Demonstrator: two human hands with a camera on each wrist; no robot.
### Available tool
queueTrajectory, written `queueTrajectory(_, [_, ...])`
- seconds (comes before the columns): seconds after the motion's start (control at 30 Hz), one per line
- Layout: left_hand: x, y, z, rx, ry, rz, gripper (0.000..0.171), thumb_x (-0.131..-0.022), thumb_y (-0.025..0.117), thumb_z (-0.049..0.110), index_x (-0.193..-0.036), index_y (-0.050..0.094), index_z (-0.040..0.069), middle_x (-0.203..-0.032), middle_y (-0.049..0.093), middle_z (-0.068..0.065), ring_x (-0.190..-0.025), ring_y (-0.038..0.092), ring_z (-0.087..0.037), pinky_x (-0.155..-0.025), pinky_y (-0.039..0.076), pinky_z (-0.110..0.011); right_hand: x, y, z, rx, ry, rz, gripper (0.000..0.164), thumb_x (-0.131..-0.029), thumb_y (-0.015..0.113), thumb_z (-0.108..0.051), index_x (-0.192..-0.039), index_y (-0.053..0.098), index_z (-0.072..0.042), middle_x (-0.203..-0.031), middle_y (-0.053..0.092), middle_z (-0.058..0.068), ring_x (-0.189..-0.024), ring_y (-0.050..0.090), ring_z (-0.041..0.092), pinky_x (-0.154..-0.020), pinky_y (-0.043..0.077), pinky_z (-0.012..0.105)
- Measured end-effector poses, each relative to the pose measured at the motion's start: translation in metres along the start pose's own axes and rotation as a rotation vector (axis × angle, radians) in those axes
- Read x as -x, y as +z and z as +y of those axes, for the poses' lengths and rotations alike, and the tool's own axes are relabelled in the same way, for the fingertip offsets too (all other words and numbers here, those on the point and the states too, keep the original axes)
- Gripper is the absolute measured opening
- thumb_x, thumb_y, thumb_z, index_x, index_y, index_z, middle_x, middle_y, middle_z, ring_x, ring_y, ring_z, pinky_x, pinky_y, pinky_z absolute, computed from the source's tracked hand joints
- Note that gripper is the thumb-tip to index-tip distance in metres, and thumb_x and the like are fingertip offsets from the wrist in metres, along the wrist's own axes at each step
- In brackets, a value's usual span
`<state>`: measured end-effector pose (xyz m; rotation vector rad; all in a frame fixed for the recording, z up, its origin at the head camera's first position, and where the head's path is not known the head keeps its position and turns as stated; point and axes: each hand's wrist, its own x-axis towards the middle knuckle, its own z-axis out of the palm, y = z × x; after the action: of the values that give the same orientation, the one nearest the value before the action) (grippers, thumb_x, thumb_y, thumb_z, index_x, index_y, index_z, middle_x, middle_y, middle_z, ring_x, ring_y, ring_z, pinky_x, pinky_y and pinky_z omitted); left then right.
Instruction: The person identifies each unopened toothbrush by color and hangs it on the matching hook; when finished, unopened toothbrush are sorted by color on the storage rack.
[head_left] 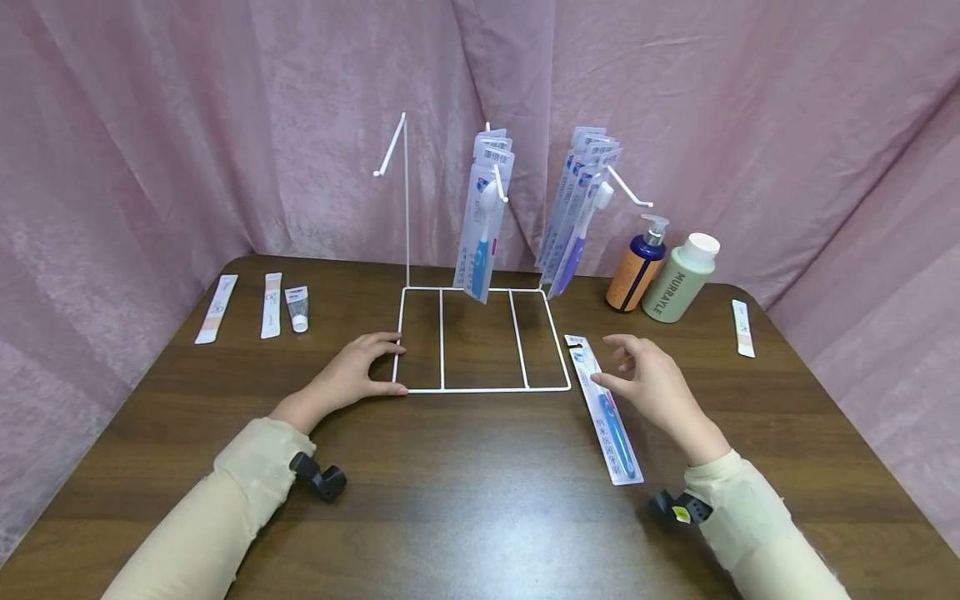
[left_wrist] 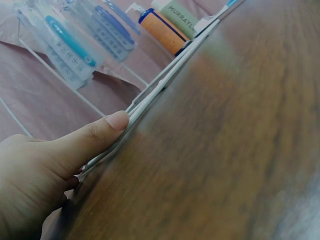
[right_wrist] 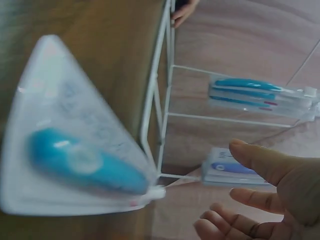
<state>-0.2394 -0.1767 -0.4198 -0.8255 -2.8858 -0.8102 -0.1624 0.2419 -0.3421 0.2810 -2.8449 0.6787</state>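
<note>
A white wire display rack stands on the table. My left hand grips its front left corner, thumb on the front bar and fingers at the side bar; the left wrist view shows the thumb against the wire. A packaged blue toothbrush lies at the rack's right front. Just above and beside that pack is my right hand, fingers loosely bent and holding nothing; the right wrist view shows a gap between the hand and the pack. Blue toothbrush packs hang on the middle hook, purple ones on the right hook.
The rack's left hook has nothing on it. An orange-and-blue pump bottle and a green bottle stand back right. Slim sachets and a small tube lie at left, another sachet at far right.
</note>
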Motion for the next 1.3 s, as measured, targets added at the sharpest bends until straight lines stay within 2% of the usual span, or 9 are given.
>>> queueTrajectory(0.2, [0.001, 0.000, -0.002, -0.002, 0.002, 0.004, 0.070, -0.075, 0.080, 0.043, -0.131, 0.058, 0.007, -0.146, 0.046, -0.015, -0.137, 0.038, -0.039, -0.111, 0.031, -0.058, 0.007, 0.008, 0.011, 0.049, 0.032, -0.086, 0.055, -0.081, 0.077, -0.025, -0.126, 0.057, -0.001, -0.098, 0.066, 0.016, -0.083, 0.060, 0.025, -0.070, 0.048, 0.040])
queueTrajectory(0.43, [0.001, 0.000, -0.003, -0.003, 0.001, 0.003, 0.071, -0.075, 0.079, 0.044, -0.131, 0.058, 0.007, -0.146, 0.046, -0.015, -0.137, 0.038, -0.039, -0.111, 0.031, -0.058, 0.015, 0.016, 0.016, 0.077, 0.056, -0.146, 0.058, -0.078, 0.078, -0.026, -0.124, 0.057, 0.001, -0.091, 0.063, 0.011, -0.076, 0.054, 0.019, -0.064, 0.041, 0.031])
queueTrajectory(0.73, [0.001, -0.001, -0.003, 0.000, -0.007, -0.001, 0.071, -0.075, 0.079, 0.044, -0.131, 0.058, 0.007, -0.146, 0.045, -0.014, -0.137, 0.037, -0.039, -0.111, 0.031, -0.058, 0.016, 0.025, 0.013, 0.125, 0.115, -0.231, 0.063, -0.075, 0.081, -0.029, -0.126, 0.056, 0.000, -0.090, 0.063, 0.009, -0.076, 0.055, 0.018, -0.064, 0.044, 0.031])
queueTrajectory(1.03, [0.001, -0.003, 0.000, -0.002, -0.008, -0.007, 0.070, -0.075, 0.079, 0.045, -0.131, 0.058, 0.007, -0.146, 0.046, -0.015, -0.137, 0.037, -0.039, -0.111, 0.031, -0.059, 0.015, 0.028, 0.010, 0.105, 0.169, -0.261, 0.071, -0.075, 0.081, -0.026, -0.130, 0.052, 0.007, -0.081, 0.063, 0.007, -0.075, 0.056, 0.019, -0.065, 0.044, 0.031])
queueTrajectory(1.3, [0.001, -0.001, 0.001, 0.007, -0.009, -0.008, 0.070, -0.076, 0.078, 0.045, -0.131, 0.058, 0.007, -0.146, 0.046, -0.015, -0.137, 0.037, -0.040, -0.110, 0.032, -0.060, 0.018, 0.024, 0.016, 0.061, 0.172, -0.251, 0.065, -0.077, 0.079, -0.022, -0.128, 0.054, 0.008, -0.082, 0.065, 0.007, -0.072, 0.056, 0.017, -0.067, 0.045, 0.032])
